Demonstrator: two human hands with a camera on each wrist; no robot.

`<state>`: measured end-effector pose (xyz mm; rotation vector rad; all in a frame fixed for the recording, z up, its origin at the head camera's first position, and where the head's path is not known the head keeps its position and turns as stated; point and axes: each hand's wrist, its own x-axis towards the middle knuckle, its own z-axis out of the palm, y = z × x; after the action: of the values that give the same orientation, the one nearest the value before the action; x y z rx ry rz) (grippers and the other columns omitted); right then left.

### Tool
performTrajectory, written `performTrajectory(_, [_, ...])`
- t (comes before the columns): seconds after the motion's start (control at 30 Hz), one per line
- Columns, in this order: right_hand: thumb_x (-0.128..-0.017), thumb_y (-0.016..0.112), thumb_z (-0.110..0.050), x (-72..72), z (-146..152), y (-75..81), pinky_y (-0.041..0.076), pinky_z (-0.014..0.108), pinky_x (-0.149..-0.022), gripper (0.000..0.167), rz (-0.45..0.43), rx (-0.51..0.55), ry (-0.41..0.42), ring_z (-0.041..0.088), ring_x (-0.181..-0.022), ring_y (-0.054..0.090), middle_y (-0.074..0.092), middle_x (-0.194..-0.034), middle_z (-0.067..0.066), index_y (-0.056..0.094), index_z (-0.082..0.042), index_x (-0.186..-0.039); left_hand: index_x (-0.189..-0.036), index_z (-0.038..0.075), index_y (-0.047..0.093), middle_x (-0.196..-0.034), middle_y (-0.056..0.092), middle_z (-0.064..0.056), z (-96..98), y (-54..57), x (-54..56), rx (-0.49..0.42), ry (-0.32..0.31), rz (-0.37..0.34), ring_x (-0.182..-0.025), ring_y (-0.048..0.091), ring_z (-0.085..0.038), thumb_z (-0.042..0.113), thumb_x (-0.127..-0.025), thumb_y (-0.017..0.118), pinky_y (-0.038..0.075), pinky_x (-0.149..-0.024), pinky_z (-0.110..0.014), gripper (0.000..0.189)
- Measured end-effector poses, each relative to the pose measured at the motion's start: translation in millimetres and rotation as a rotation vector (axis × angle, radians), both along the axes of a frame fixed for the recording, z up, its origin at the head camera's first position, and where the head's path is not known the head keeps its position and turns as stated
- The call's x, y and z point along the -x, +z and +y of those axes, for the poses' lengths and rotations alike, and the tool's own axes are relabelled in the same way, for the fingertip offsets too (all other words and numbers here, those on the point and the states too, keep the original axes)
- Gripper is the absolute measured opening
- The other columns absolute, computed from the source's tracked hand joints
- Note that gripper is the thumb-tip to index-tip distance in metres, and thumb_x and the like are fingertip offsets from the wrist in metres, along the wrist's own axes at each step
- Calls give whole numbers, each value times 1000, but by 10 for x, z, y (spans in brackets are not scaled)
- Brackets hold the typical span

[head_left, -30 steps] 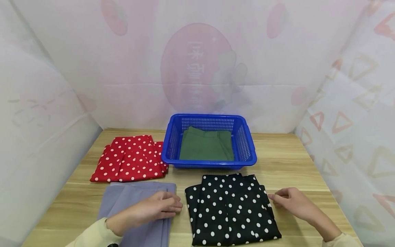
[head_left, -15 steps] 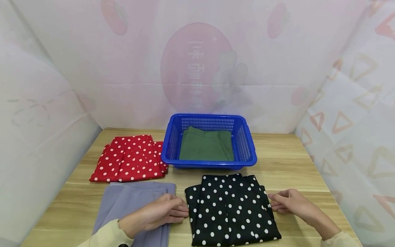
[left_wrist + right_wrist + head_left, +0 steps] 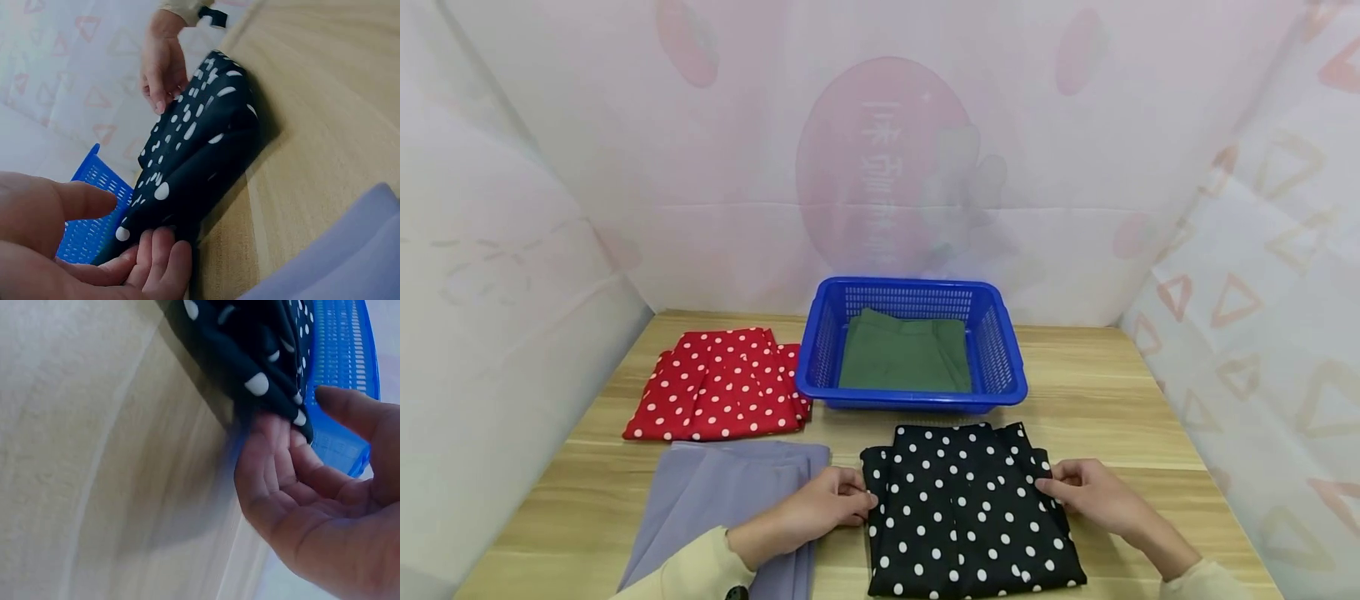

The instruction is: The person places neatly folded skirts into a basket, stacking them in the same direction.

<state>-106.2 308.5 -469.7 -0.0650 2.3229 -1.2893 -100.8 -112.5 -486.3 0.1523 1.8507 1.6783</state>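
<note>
A folded black cloth with white polka dots (image 3: 962, 508) lies on the table between my two hands. My left hand (image 3: 820, 507) is at its left edge; in the left wrist view the fingers (image 3: 159, 256) reach under the fabric while the thumb stands apart above it. At the opposite edge is my right hand (image 3: 1093, 496). Its fingers (image 3: 269, 450) are tucked beneath the cloth in the right wrist view, hiding their tips, and its thumb is raised over the edge. A folded grey-purple cloth (image 3: 722, 483) lies partly behind my left forearm.
Behind the black cloth stands a blue plastic basket (image 3: 910, 397) with a folded green cloth (image 3: 902, 354) inside. A folded red polka-dot cloth (image 3: 718, 387) lies left of the basket, near it. Printed fabric walls (image 3: 700, 250) enclose the wooden table (image 3: 1090, 375).
My left hand has moved right, from over the grey-purple cloth to the black cloth's left edge. The right hand has shifted slightly inward, its thumb now over the black cloth's edge.
</note>
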Motion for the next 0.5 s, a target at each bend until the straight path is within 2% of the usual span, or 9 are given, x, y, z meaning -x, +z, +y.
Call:
performTrajectory(0.1, [-102,69,-25,-34,-21,-12,45,22,-61,26,28,-22,-7,10,-72,56,66,-79,-2,67,1,-97,-101,-5,61,-91,70,-5,12,-19,-2,20,3,29,-83,69,-14,8,-101,66,67,-86,-38,14])
performTrajectory(0.27, [-101,69,-20,-63,-13,4,48,21,-62,23,36,-12,-27,8,-73,59,68,-81,0,67,2,-96,-101,-4,57,-84,65,-3,16,-21,-10,-31,33,19,-81,70,-14,4,-101,65,67,-84,-40,11])
performTrajectory(0.5, [-101,69,-21,-132,13,122,60,26,-72,25,26,36,-2,8,-82,68,77,-92,8,71,4,-103,-102,-3,56,-83,62,-1,-36,65,-39,-74,51,-1,-82,69,-13,3,-100,65,67,-83,-36,12])
